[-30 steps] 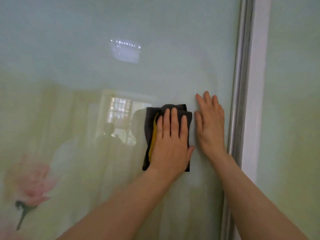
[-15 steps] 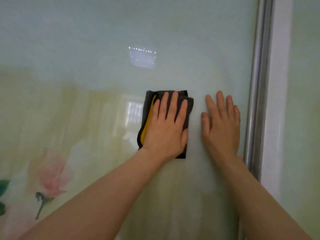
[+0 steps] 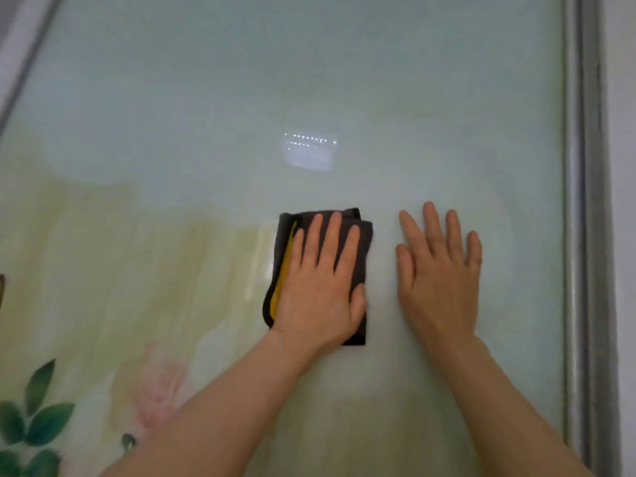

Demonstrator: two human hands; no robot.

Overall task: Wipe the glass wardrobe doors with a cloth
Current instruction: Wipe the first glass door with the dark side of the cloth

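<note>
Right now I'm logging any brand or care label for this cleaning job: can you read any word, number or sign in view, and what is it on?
None can be read.
Folded dark grey cloth with a yellow inner layer, under the left hand: no tag or print shows.
Pale green glass wardrobe door: only printed leaves and a pink flower, no lettering.
Silver metal door frame: bare.
</note>
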